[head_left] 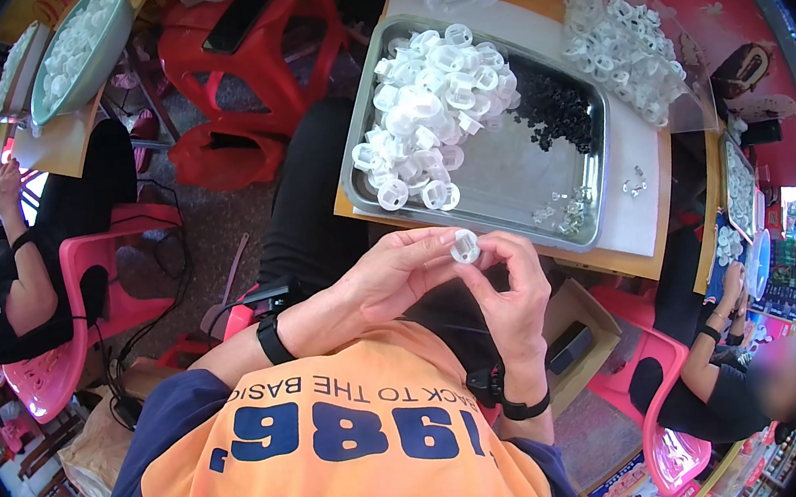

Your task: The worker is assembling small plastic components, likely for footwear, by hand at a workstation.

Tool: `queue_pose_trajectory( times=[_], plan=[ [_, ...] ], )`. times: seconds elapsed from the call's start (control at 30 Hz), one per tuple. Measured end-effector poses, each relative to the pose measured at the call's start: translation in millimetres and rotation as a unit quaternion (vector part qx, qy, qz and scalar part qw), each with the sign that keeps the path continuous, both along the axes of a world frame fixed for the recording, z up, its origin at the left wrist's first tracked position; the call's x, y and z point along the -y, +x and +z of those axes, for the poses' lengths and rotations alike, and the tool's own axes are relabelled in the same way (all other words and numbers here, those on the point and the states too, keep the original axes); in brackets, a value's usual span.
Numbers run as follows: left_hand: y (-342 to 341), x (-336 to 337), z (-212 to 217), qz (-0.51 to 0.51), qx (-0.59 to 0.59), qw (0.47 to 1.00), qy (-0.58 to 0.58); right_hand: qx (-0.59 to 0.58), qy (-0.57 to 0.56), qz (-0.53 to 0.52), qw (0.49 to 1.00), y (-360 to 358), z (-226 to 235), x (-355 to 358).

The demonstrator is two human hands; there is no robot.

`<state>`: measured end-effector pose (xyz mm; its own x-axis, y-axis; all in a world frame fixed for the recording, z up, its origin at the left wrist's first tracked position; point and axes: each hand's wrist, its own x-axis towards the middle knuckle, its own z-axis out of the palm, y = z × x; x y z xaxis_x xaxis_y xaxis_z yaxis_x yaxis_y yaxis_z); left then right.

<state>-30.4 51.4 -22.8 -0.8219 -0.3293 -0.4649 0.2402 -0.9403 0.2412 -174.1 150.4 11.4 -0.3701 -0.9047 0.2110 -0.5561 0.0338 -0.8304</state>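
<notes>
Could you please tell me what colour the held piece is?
The small round plastic piece is white, seen best in the head view.

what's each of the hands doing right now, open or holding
Left hand: closed, holding a small white plastic piece.
Right hand: closed, holding the same piece.

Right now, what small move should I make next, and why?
Perhaps let your left hand hold the white part and free your right hand to reach for the small shiny pieces. They lie in the near right corner of the tray, nearer that hand than the black pieces. Both hands are at one part; whether it contains anything is too small to tell.
</notes>
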Motion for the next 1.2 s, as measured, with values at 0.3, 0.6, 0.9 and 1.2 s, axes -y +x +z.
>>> queue_pose_trajectory(
  times=[0.3,0.6,0.9,1.2],
  plan=[
    [16,15,17,0.041,-0.027,0.999,0.013,-0.025,-0.023,-0.123,0.992,-52,5,8],
    [25,21,10,0.037,-0.065,0.997,-0.002,-0.176,0.100,-0.052,0.978,-125,-6,79],
    [31,27,5,0.046,-0.068,0.996,-0.029,-0.288,0.125,0.031,0.949,-142,-37,93],
    [23,38,14,0.021,-0.069,0.997,-0.033,0.493,0.033,-0.061,0.867,-108,-7,42]
  ],
)
